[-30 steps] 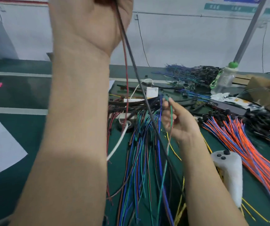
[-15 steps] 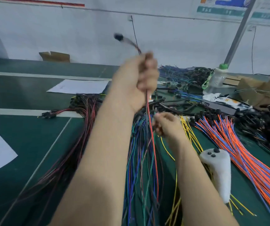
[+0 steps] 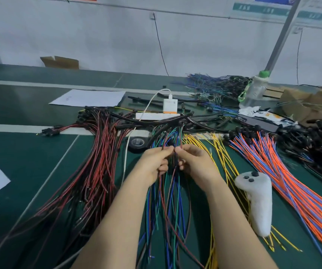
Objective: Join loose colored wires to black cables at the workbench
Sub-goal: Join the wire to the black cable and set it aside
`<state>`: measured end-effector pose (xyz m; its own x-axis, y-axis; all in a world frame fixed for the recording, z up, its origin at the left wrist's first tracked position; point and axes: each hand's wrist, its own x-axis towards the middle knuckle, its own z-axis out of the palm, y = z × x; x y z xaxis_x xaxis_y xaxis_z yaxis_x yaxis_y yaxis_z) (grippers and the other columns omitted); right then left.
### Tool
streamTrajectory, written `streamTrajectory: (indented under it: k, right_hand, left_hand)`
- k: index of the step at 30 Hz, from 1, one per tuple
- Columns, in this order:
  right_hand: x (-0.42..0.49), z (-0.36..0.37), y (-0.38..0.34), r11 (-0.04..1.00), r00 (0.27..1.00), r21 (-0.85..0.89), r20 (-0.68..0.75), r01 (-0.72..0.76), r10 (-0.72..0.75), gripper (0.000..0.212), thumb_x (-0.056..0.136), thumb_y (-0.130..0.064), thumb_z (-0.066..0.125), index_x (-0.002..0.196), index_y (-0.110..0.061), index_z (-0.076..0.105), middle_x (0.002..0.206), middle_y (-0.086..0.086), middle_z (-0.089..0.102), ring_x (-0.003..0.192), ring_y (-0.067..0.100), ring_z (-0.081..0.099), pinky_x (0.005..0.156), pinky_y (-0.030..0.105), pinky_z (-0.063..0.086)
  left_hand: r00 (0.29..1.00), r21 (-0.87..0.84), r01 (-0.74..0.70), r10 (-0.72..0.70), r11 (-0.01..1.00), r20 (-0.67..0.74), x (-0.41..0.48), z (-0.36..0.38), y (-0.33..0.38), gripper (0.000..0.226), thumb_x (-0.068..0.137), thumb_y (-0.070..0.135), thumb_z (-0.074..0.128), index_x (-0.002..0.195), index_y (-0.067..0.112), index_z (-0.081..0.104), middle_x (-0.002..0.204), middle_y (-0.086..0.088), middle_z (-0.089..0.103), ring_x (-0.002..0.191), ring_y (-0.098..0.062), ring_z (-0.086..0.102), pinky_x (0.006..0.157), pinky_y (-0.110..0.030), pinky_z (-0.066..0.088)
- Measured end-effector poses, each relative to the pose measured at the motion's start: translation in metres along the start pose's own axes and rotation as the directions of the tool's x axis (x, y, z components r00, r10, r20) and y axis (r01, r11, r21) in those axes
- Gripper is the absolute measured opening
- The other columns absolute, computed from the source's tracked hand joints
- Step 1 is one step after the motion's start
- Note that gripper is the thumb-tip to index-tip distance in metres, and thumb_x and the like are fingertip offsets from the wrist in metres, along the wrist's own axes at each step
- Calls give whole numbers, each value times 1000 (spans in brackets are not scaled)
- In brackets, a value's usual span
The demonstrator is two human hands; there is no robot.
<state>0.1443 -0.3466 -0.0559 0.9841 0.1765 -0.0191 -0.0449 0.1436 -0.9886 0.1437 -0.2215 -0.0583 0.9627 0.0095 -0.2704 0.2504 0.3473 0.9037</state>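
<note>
No legible text anywhere.

At one o'clock on the wall, posters (image 3: pixel 261 7) with white characters on teal bands, too blurred to read; at twelve o'clock, white charger (image 3: pixel 170 106) with a faint grey mark, unreadable; at eleven o'clock, paper sheet (image 3: pixel 88 98) with a tiny dark speck of print; at two o'clock, black flat case (image 3: pixel 257 123) with a white looped logo, undecipherable.

Even, cool overhead light, soft faint shadows, dull sheen on the far-left green workbench (image 3: pixel 30 105), wide-angle bending at edges, slight overall softness
</note>
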Motion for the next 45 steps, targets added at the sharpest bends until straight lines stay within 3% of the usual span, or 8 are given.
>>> streamTrajectory:
  k: [4, 10, 12, 16, 20, 26, 31, 45]
  right_hand:
    - [-3, 1, -1, 997, 1000, -66, -16, -27, 26, 16, 89, -8, 65, 97, -6, 51, 66, 6, 57, 48, 10, 52, 46, 19, 46]
    - [-10, 3, -7, 862, 992, -496, 118, 103, -50, 10, 89, -12, 65, 97, -8, 61, 68, 4, 61, 46, 6, 52, 45, 17, 46]
    - [-12, 0, -8, 886, 993, -454, 108, 95, -51, 7, 88, -15, 67, 86, -9, 64, 59, -3, 59, 44, 6, 52, 44, 18, 46]
    - [-5, -8, -6, 942, 965, -334, -252, -21, -68, 10, 94, -14, 56, 87, -8, 61, 75, 4, 60, 48, 10, 54, 45, 19, 45]
    - [-5, -5, -4, 995, 983, -83, -178, -62, 46, 12, 98, -18, 53, 93, -11, 62, 74, 1, 57, 46, 8, 51, 43, 18, 42]
    - [-3, -7, -7, 998, 974, -7, -218, 69, -69, 19, 97, -8, 52, 80, -10, 61, 53, 0, 50, 44, 7, 45, 44, 17, 40]
    - [-2, -7, -6, 994, 965, 44, -245, 105, -91, 19, 96, -5, 53, 78, -8, 61, 51, 1, 53, 42, 7, 49, 46, 16, 44]
    - [0, -10, -1, 992, 936, 80, -345, 100, -67, 12, 96, -7, 55, 84, -6, 57, 61, 7, 56, 44, 8, 55, 48, 19, 48]
  left_hand:
    - [1000, -1, -13, 13, 1000, -29, 0, 1, 0, 14, 90, 16, 63, 89, 4, 57, 63, 2, 42, 31, -1, 25, 30, -14, 20]
    - [978, 350, -142, 185, 926, -95, 0, 8, -7, 18, 91, 29, 61, 80, 16, 63, 61, 6, 58, 44, -6, 43, 35, -13, 30]
    - [978, 225, -161, 186, 961, -96, 0, 5, -5, 16, 93, 18, 58, 78, 14, 63, 59, 5, 57, 37, -2, 38, 34, -13, 27]
    - [988, 10, -156, 156, 988, 6, -5, 0, -2, 15, 96, 10, 52, 88, 10, 66, 65, 6, 56, 37, -2, 28, 36, -14, 28]
    - [972, -85, -133, 147, 987, 182, -11, 4, 0, 16, 96, 11, 51, 92, 10, 67, 64, 9, 59, 40, -2, 29, 35, -13, 27]
    - [974, 253, -224, 209, 941, 85, -10, 12, -6, 18, 93, 31, 58, 88, 13, 59, 68, -2, 49, 34, 0, 34, 36, -14, 27]
    - [972, 315, -226, 192, 922, 136, -10, 11, -7, 17, 87, 28, 68, 84, 15, 56, 47, 15, 49, 35, 4, 41, 35, -9, 29]
    - [981, 316, -164, 120, 934, 155, -15, 7, -2, 15, 94, 18, 57, 82, 12, 63, 58, 7, 67, 35, -1, 25, 35, -13, 18]
